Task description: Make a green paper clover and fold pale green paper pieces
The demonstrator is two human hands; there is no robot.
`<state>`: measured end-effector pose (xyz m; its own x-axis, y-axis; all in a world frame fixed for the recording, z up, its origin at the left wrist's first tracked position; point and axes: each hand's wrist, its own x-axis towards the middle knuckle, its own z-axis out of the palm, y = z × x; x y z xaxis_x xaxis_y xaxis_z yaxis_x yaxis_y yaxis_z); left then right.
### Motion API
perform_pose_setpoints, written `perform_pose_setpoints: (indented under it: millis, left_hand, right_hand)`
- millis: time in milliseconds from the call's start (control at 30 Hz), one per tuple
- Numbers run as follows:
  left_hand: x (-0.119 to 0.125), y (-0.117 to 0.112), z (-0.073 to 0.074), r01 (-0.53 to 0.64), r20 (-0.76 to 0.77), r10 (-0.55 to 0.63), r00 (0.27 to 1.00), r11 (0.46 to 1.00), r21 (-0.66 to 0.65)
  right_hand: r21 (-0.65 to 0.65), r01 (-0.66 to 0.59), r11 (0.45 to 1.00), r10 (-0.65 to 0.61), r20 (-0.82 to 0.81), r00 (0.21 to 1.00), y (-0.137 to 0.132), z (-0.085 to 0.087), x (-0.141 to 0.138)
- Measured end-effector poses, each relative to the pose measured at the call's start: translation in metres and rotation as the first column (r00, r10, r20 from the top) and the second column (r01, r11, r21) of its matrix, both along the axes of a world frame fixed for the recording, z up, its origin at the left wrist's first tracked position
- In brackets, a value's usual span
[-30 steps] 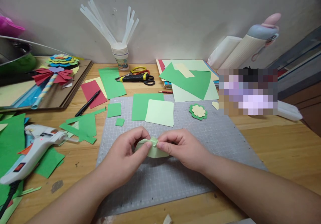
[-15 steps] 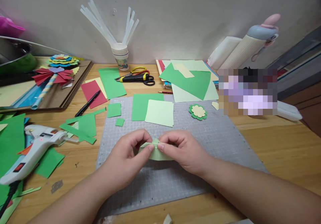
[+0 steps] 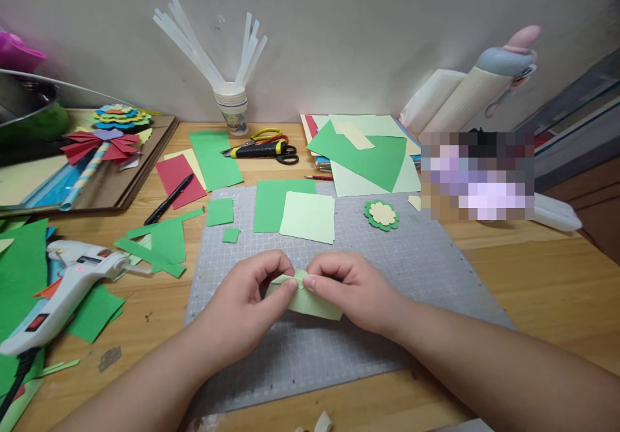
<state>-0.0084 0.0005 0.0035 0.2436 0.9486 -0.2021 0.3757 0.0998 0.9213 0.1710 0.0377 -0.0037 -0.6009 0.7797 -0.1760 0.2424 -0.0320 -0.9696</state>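
I have my left hand (image 3: 247,299) and my right hand (image 3: 358,290) close together over the gray mat (image 3: 271,367). Both hands pinch a pale green paper (image 3: 310,304), with the thumbs on the near side. The grip is narrow, and the two thumb tips are almost side by side. The paper is between my hands, and its wide part hangs down below the thumbs. A small bit of it pokes up between them. I cannot tell if the paper touches the mat.

Past my hands, I see some pale green squares (image 3: 307,217) lying partly on top of a bigger green sheet (image 3: 266,206). To the left of them are a green square (image 3: 219,212) and a tiny green piece (image 3: 231,235). To the right is a paper flower (image 3: 382,214), green with a cream middle. Far to the left, a white glue gun (image 3: 84,270) lies on its side by green scraps (image 3: 167,245).
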Motion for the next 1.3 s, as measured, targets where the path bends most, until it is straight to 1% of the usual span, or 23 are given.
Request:
perform_pose_setpoints:
  millis: [167,267,300,367,467,533,600,667,767,867,967,1133,1300]
  left_hand:
    - [0.0,-0.002,0.001,0.041,-0.005,-0.041,0.999,0.999,0.003]
    - [0.001,0.0,0.001,0.024,0.024,-0.023,0.999,1.0,-0.017]
    - [0.001,0.001,0.001,-0.005,0.051,0.006,0.999,1.0,-0.029]
    - [0.0,0.003,0.001,-0.099,0.112,0.105,0.988,0.993,-0.057]
    - [-0.002,0.007,0.001,-0.242,0.161,0.252,0.954,0.967,-0.081]
    - [-0.003,0.008,0.001,-0.278,0.17,0.289,0.942,0.956,-0.09]
    - [-0.004,0.009,0.001,-0.267,0.164,0.277,0.947,0.96,-0.081]
    - [-0.005,0.009,0.002,-0.228,0.147,0.235,0.961,0.972,-0.062]
    - [-0.005,0.008,0.003,-0.177,0.163,0.192,0.968,0.979,-0.103]
    - [-0.005,0.008,0.003,-0.177,0.216,0.208,0.954,0.972,-0.157]
    - [-0.005,0.008,0.002,-0.168,0.233,0.201,0.952,0.973,-0.157]
    - [-0.003,0.007,-0.002,-0.122,0.147,0.136,0.98,0.987,-0.106]
    - [-0.001,0.005,-0.001,-0.104,0.056,0.104,0.993,0.995,-0.009]
  right_hand:
    - [0.08,-0.02,0.997,0.02,-0.003,1.0,0.0,-0.004,0.0]
    - [0.08,-0.032,0.996,0.032,-0.005,0.999,0.001,-0.005,0.002]
    - [0.064,-0.026,0.998,0.026,-0.007,1.0,0.001,-0.004,0.002]
    - [0.034,0.011,0.999,-0.01,-0.025,1.0,0.001,-0.003,0.003]
    - [-0.003,0.093,0.996,-0.093,-0.061,0.994,0.003,0.0,0.003]
    - [-0.034,0.126,0.991,-0.128,-0.061,0.99,0.003,0.001,0.002]
    - [-0.035,0.134,0.99,-0.136,-0.042,0.99,0.003,0.0,0.001]
    - [0.004,0.126,0.992,-0.126,-0.019,0.992,0.003,0.0,0.0]
    - [0.023,0.113,0.993,-0.112,-0.029,0.993,0.002,0.0,0.001]
    - [-0.066,0.095,0.993,-0.102,-0.117,0.988,0.002,-0.001,0.0]
    - [-0.119,0.089,0.989,-0.108,-0.159,0.981,0.003,-0.001,0.0]
    - [-0.097,0.115,0.989,-0.127,-0.124,0.984,0.003,-0.001,0.0]
    - [-0.066,0.134,0.989,-0.14,-0.089,0.986,0.005,-0.001,0.001]
